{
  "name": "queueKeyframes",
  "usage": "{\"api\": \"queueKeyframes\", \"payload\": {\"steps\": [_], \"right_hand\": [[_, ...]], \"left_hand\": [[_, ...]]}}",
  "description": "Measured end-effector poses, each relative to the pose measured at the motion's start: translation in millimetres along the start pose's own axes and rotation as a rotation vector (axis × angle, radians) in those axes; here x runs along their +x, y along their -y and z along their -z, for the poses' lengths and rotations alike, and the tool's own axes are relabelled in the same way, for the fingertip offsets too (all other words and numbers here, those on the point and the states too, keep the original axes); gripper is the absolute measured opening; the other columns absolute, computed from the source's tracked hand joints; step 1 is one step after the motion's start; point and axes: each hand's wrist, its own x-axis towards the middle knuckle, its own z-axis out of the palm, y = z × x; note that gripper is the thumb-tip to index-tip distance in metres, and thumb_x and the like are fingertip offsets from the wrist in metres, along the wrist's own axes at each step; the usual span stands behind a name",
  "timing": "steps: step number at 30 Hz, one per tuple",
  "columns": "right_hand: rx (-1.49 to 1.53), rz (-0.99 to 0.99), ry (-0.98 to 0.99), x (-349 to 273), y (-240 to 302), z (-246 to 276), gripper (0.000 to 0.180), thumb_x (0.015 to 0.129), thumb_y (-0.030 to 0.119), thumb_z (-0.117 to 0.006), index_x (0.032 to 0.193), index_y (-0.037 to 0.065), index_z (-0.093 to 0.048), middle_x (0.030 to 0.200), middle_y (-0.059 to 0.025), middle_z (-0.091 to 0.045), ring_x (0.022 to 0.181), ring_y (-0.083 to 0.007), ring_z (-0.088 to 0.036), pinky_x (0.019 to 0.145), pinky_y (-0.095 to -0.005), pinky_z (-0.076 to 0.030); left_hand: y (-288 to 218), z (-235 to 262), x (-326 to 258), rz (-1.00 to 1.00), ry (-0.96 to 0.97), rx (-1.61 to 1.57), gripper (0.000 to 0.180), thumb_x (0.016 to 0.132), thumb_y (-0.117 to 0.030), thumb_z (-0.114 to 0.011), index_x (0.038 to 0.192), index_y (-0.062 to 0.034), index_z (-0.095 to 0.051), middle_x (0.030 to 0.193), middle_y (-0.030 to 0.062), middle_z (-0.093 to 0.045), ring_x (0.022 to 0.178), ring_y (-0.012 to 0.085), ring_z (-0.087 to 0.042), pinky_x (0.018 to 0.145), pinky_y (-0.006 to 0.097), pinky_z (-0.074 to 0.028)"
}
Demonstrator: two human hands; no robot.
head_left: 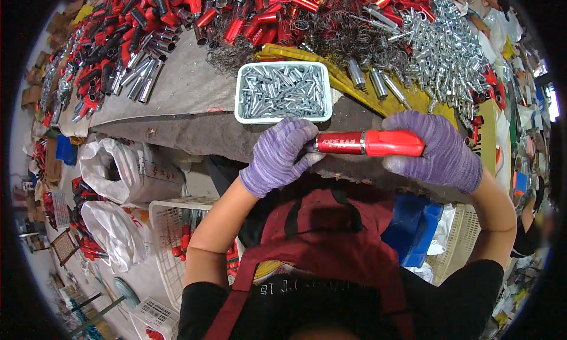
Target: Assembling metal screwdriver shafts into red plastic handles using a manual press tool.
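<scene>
Both my hands wear purple knit gloves. Between them, level above the bench's near edge, is a red tool (378,143) with a tubular red body, a silver ring at mid-length and a smooth red plastic handle. My left hand (280,155) pinches around its left end, and the fingers hide that tip. My right hand (440,150) wraps the handle end from behind, with its thumb below. Just beyond my left hand stands a white tray (241,112) full of small silver metal pins (283,92).
Red and black handles (133,36) and chrome tubes (155,74) are heaped far left. Red tubes (266,15), wire springs (348,41) and small silver parts (434,56) pile up behind the tray. Below the bench are white sacks (127,168), a plastic crate (162,245) and a blue bin (413,228).
</scene>
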Motion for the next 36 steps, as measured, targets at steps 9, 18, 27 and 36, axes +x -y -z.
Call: {"api": "queueKeyframes", "payload": {"steps": [9, 18, 27, 36], "right_hand": [[-0.249, 0.168, 0.03, 3, 9, -7, 0.047, 0.071, 0.036, -0.069, 0.106, 0.009, -0.058, 0.093, -0.0136, -0.062, 0.084, -0.0308, -0.061, 0.075, -0.0369, -0.049], [-0.078, 0.14, -0.008, -11, -19, -32, 0.046, 0.072, 0.039, -0.068, 0.106, 0.01, -0.059, 0.092, -0.0131, -0.062, 0.081, -0.0309, -0.061, 0.073, -0.0372, -0.049], [-0.275, 0.294, -0.001, -9, 2, -24, 0.04, 0.074, 0.037, -0.065, 0.105, 0.012, -0.059, 0.086, -0.0119, -0.062, 0.072, -0.0309, -0.06, 0.066, -0.038, -0.049], [0.238, -0.202, 0.023, -3, 0, -23, 0.046, 0.071, 0.035, -0.07, 0.105, 0.007, -0.058, 0.088, -0.0119, -0.064, 0.083, -0.0232, -0.063, 0.076, -0.0319, -0.048]], "left_hand": [[17, 20, 23, 0.138, 0.473, -0.145, 0.038, 0.067, -0.033, -0.071, 0.095, -0.0102, -0.058, 0.076, 0.0117, -0.058, 0.072, 0.0301, -0.059, 0.065, 0.039, -0.047], [-1, 3, 6, 0.132, 0.374, 0.33, 0.034, 0.066, -0.031, -0.07, 0.092, -0.0112, -0.058, 0.073, 0.0108, -0.06, 0.07, 0.0296, -0.06, 0.061, 0.041, -0.046], [10, 10, 10, 0.027, 0.394, 0.11, 0.033, 0.064, -0.031, -0.071, 0.087, -0.0103, -0.057, 0.07, 0.0116, -0.057, 0.069, 0.0316, -0.059, 0.06, 0.04, -0.045], [-4, -4, -6, 0.063, 0.117, 0.236, 0.036, 0.071, -0.031, -0.068, 0.097, -0.0081, -0.057, 0.078, 0.0097, -0.057, 0.071, 0.0281, -0.059, 0.059, 0.04, -0.046]]}}
